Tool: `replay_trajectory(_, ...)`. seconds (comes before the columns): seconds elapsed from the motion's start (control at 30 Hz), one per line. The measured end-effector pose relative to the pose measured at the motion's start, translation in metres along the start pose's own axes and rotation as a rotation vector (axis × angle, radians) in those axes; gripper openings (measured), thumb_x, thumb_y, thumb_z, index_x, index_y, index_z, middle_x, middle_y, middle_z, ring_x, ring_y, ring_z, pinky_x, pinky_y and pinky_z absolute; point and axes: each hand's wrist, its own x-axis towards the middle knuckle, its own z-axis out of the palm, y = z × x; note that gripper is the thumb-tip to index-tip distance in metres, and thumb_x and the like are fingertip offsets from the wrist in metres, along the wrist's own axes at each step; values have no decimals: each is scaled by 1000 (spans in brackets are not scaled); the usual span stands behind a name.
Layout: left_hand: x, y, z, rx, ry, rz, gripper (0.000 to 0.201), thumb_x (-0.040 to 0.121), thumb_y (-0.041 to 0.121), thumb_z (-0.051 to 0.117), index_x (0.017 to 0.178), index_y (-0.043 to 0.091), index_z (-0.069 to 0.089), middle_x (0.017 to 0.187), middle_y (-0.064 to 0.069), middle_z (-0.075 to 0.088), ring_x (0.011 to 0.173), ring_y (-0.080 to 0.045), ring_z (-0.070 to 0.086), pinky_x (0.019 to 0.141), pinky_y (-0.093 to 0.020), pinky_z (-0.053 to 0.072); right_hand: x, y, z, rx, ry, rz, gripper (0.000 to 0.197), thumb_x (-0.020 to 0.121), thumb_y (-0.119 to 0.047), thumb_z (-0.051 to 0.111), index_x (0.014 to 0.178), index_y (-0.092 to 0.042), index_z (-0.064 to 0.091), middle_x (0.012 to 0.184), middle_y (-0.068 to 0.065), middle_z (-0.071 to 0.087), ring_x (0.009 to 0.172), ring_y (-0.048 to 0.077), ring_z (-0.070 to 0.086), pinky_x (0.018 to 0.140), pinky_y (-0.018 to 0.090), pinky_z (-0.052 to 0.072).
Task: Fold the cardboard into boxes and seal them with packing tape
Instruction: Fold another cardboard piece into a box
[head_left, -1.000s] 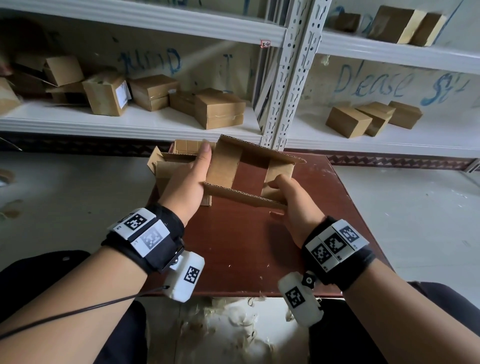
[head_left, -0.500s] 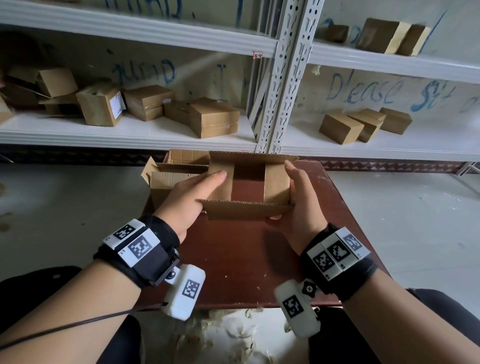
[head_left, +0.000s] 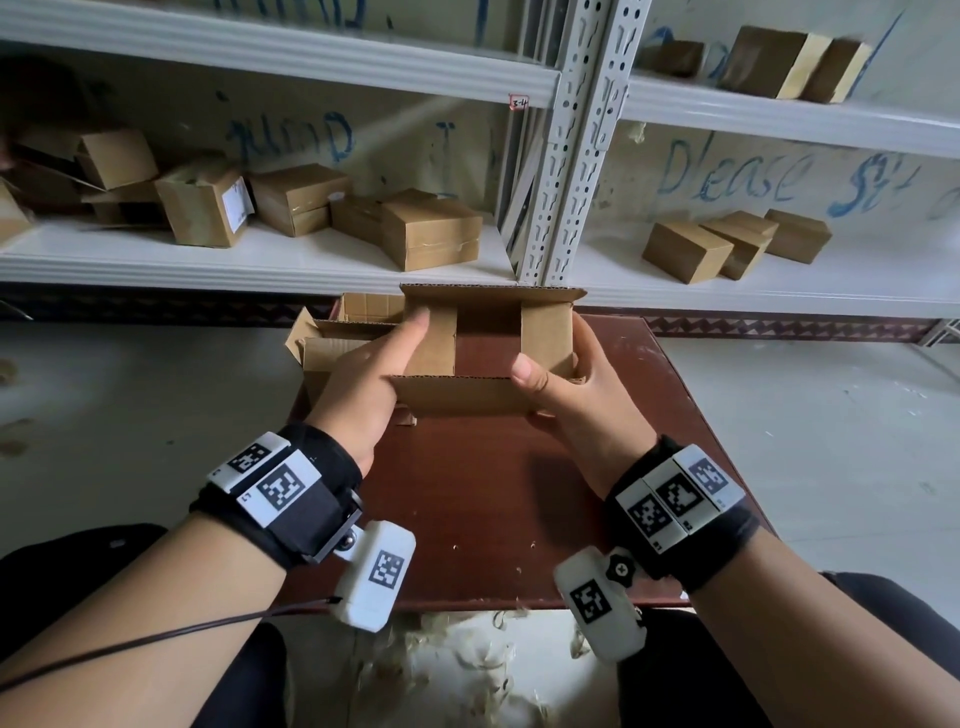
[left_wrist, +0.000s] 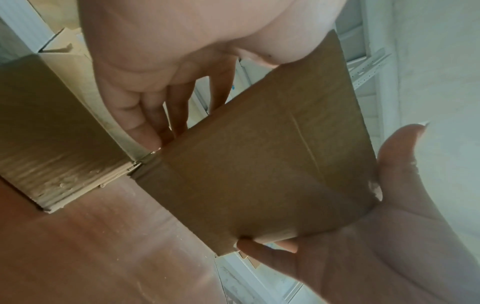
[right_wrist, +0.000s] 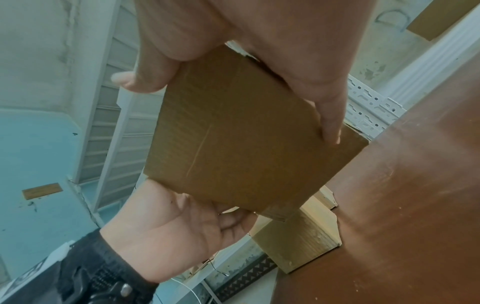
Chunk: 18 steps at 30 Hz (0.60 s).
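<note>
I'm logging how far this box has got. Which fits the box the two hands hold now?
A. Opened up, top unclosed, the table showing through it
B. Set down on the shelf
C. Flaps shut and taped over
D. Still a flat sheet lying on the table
A: the left hand and right hand hold the box opened up, and the brown table shows through its unclosed top; no tape is visible.

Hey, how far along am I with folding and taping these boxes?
Done: closed boxes sit on the shelf. In hand: your left hand and right hand hold an opened box above the table; two flaps are folded in, and the table shows through the gap between them. Left: close the other flaps and tape it. Another unclosed box waits behind. No tape is in view.
</note>
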Motion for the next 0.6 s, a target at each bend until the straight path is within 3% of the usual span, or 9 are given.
replay_trajectory(0.13, 1, -1, 0, 32, 23, 124, 58, 78, 80, 64, 80, 22, 70, 82, -8, 59, 83, -26, 62, 84, -55, 57, 4, 6, -3, 21, 103, -41, 104, 57, -48, 91, 148, -26, 46, 123, 9, 69, 99, 14, 69, 74, 25, 56)
replay_trajectory(0.2, 2, -3, 1, 96, 44, 188, 71, 72, 93, 54, 90, 25, 63, 87, -10, 62, 85, -26, 63, 84, -43, 54, 5, 6, -4, 41, 174, -64, 100, 59, -47, 91, 144, -19, 48, 125, 16, 67, 100, 16, 69, 81, 34, 60)
replay_trajectory(0.27, -1, -3, 2, 101, 56, 213, 76, 72, 97, 46, 86, 26, 66, 93, -5, 67, 87, -15, 64, 88, -29, 53, 5, 7, -4, 49, 222, -79, 92, 63, -44, 93, 138, -12, 49, 122, 17, 68, 98, 16, 69, 87, 39, 61)
replay_trajectory(0.33, -6, -2, 3, 112, 62, 214, 77, 78, 94, 41, 72, 22, 67, 82, 6, 59, 75, -1, 56, 69, -9, 47, 4, 7, -3, 41, 238, -74, 85, 71, -38, 95, 135, -8, 48, 109, 9, 71, 91, 12, 69, 83, 38, 61)
replay_trajectory(0.37, -8, -1, 5, 144, 74, 224, 77, 80, 91, 38, 62, 18, 53, 69, 8, 49, 62, 0, 48, 58, -6, 41, 4, 8, -3, 32, 234, -78, 83, 72, -35, 93, 135, -6, 48, 102, 4, 71, 86, 9, 69, 78, 34, 60)
replay_trajectory(0.4, -9, -2, 5, 181, 92, 223, 71, 79, 90, 36, 56, 23, 39, 60, 12, 39, 53, -1, 39, 53, -9, 36, 3, 9, -3, 26, 230, -83, 79, 73, -33, 88, 135, -4, 47, 96, 0, 70, 81, 5, 68, 73, 29, 59)
replay_trajectory(0.47, -5, -4, 4, 208, 74, 159, 71, 69, 101, 37, 65, 30, 43, 64, 14, 45, 61, -2, 45, 69, -18, 41, 1, 12, -2, 6, 211, -89, 69, 79, -26, 84, 133, -3, 48, 90, -3, 69, 73, -1, 67, 67, 21, 56)
replay_trajectory(0.53, 3, -9, 0, 166, 6, 63, 87, 57, 108, 41, 91, 30, 63, 105, 12, 67, 100, -6, 62, 105, -39, 47, 0, 15, -2, -21, 205, -74, 67, 78, -31, 83, 132, -6, 52, 94, -1, 71, 77, 2, 69, 64, 21, 56)
replay_trajectory(0.6, 3, -10, 1, 135, -32, 18, 99, 55, 106, 48, 124, 38, 69, 133, 11, 67, 127, -13, 58, 116, -48, 38, 1, 17, -3, -90, 221, -36, 69, 71, -47, 83, 125, -14, 56, 96, -3, 71, 83, 8, 69, 65, 25, 56)
